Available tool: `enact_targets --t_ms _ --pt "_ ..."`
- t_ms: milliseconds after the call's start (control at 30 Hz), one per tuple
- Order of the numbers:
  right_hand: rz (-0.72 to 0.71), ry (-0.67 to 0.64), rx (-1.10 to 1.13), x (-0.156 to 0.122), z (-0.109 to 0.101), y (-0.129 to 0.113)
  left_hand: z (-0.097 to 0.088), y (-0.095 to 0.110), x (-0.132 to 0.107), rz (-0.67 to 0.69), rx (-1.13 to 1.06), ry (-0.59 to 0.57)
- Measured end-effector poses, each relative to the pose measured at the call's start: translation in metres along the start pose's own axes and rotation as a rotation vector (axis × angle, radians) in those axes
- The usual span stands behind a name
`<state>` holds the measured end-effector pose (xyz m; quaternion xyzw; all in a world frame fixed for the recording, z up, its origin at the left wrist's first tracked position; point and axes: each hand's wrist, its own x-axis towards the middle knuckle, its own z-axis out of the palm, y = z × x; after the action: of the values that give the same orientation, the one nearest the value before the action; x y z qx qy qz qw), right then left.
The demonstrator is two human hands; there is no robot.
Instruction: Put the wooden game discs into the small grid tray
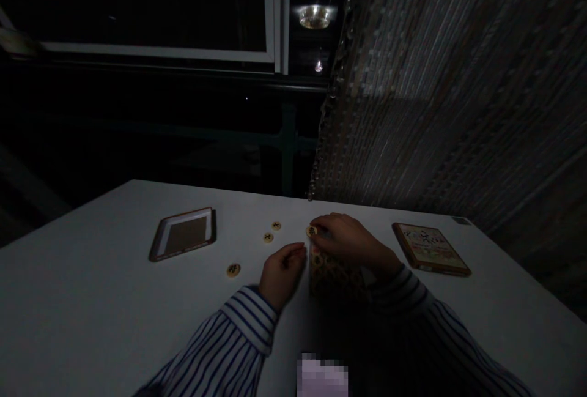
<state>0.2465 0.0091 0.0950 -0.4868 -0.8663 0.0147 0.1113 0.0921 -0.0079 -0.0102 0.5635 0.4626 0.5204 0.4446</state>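
On a white table [92,311] in dim light, my right hand [351,241] pinches a small round wooden disc [312,231] with a dark mark at its fingertips. Under that hand lies a patterned board or box [330,274], partly hidden. My left hand [282,274] rests beside its left edge with fingers curled; what they hold, if anything, is hidden. Three more discs lie loose to the left: two close together [276,226] [268,238] and one nearer me [233,270].
An open shallow box half with a red rim [183,235] lies at the left. A printed box lid [431,249] lies at the right. A woven curtain [458,91] hangs behind the table's right side; a dark window is behind.
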Motion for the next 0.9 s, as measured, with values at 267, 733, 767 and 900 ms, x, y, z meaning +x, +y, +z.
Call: enact_targets --t_ms 267,733,767,900 --pt "0.072 -0.052 -0.054 0.000 0.001 0.010 0.000 -0.001 -0.007 0.147 0.267 -0.085" --pt "0.127 -0.249 -0.164 -0.002 0.009 0.013 0.000 -0.002 -0.006 0.167 0.336 -0.066" --pt "0.122 -0.256 -0.170 -0.002 0.009 0.013 0.000 -0.003 -0.006 0.167 0.332 -0.064" --pt "0.099 -0.271 -0.184 -0.002 0.011 0.012 0.000 -0.004 -0.005 0.172 0.321 -0.067"
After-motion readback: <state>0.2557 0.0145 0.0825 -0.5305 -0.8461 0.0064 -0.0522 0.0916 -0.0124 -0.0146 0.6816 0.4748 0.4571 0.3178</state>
